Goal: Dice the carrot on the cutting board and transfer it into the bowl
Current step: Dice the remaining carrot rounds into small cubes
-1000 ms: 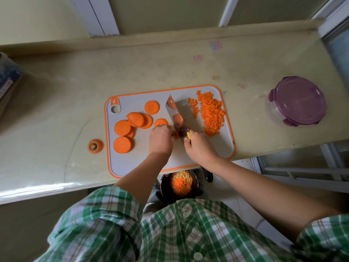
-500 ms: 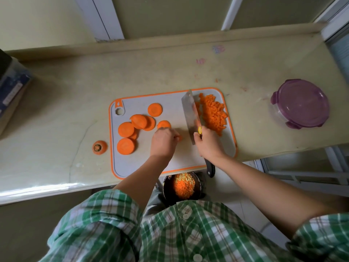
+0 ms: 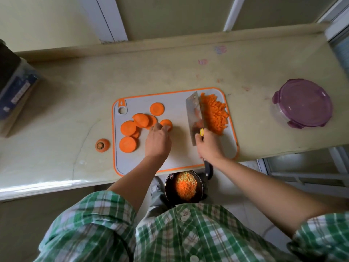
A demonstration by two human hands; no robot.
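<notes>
Work area status as I read it from the head view:

Board. A grey rectangular cutting board with an orange rim [image 3: 177, 157] lies on the beige stone worktop [image 3: 75, 87], its near edge at the worktop's near edge.

Carrot. Round orange carrot slices [image 3: 128, 128] occupy the left half of the board, several overlapping. A heap of small orange carrot dice [image 3: 214, 113] occupies the far right corner. An orange carrot top stub [image 3: 102, 145] lies on the worktop just left of the board.

Left hand [image 3: 157, 141]. Positioned over the board centre, fingers extended forward and slightly bent, tips on the rightmost slice [image 3: 167, 122]. I cannot tell whether that slice is pinched or only touched.

Right hand [image 3: 208, 145]. Closed firmly round the black handle of a broad steel cleaver [image 3: 194, 118]. The handle end projects near of the hand, past the board edge. The blade points far and leans, its right side against the left flank of the dice heap. A yellow mark [image 3: 202, 131] shows where blade meets handle.

Bowl. A round black bowl [image 3: 166, 186] sits lower than the worktop, just near of the board and between the two forearms. It contains orange dice and paler yellow pieces.

Other items. A round container with a purple clip lid [image 3: 302, 104] stands on the worktop well right of the board. A dark and blue box [image 3: 15, 87] rests at the far left edge. Green checked shirt sleeves [image 3: 94, 224] fill the near foreground
</notes>
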